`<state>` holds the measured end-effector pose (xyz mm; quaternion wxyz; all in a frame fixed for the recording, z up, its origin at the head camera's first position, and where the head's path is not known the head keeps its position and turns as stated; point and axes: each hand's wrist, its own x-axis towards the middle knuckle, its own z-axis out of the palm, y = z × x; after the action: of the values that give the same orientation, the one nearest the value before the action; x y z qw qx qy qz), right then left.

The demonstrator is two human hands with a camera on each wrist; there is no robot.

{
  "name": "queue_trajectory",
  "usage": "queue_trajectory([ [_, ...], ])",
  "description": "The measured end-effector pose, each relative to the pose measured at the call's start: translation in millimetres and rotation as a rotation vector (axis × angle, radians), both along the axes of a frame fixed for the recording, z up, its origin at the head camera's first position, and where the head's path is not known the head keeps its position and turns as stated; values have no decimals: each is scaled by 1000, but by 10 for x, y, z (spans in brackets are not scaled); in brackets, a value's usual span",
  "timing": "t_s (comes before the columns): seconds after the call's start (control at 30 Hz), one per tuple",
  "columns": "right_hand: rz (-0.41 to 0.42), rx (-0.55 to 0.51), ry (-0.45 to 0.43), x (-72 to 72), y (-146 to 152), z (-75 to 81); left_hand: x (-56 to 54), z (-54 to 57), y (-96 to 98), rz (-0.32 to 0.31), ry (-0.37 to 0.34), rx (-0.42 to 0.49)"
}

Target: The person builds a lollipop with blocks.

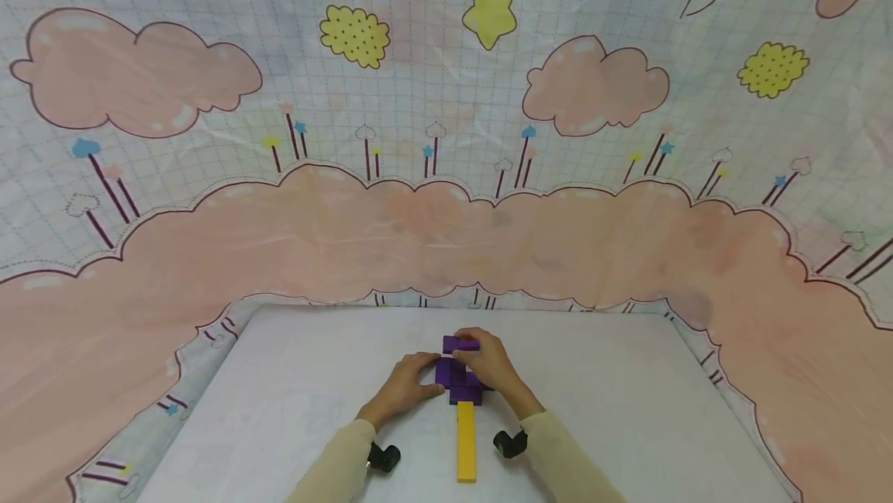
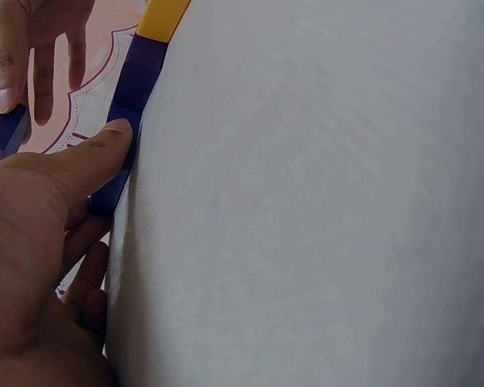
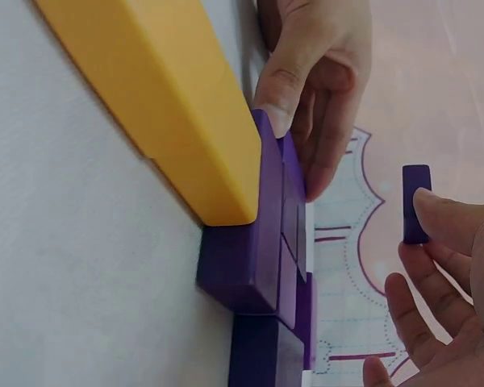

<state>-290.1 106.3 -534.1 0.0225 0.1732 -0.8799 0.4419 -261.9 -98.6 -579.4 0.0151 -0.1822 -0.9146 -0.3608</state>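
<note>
Several purple blocks [image 1: 458, 393] lie joined in a cluster on the white tabletop, at the far end of a long yellow block [image 1: 466, 441]. My left hand [image 1: 403, 388] grips the cluster's left side, its thumb on one face and its fingers curled at the other, as the left wrist view shows. Over the far end of the cluster, my right hand [image 1: 492, 367] pinches a separate small purple block [image 3: 416, 203] between thumb and fingers. In the right wrist view that block is held apart from the cluster, and the yellow block [image 3: 161, 105] touches the nearest purple block [image 3: 242, 262].
The white tabletop [image 1: 293, 379] spreads around the blocks, its far edge just beyond the hands. A cloth printed with clouds and stars [image 1: 446, 239] surrounds the table. A black camera is on each wrist, left camera [image 1: 384, 456] and right camera [image 1: 511, 443].
</note>
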Motion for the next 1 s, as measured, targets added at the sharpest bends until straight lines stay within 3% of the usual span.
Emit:
queue_trajectory([
  [0.4,-47,-18,-49,60,84,-93,14,26,6,9,-6,16],
  [1.0,-74,0,-18,79,276,-207,-10,7,-4,3,-5,18],
])
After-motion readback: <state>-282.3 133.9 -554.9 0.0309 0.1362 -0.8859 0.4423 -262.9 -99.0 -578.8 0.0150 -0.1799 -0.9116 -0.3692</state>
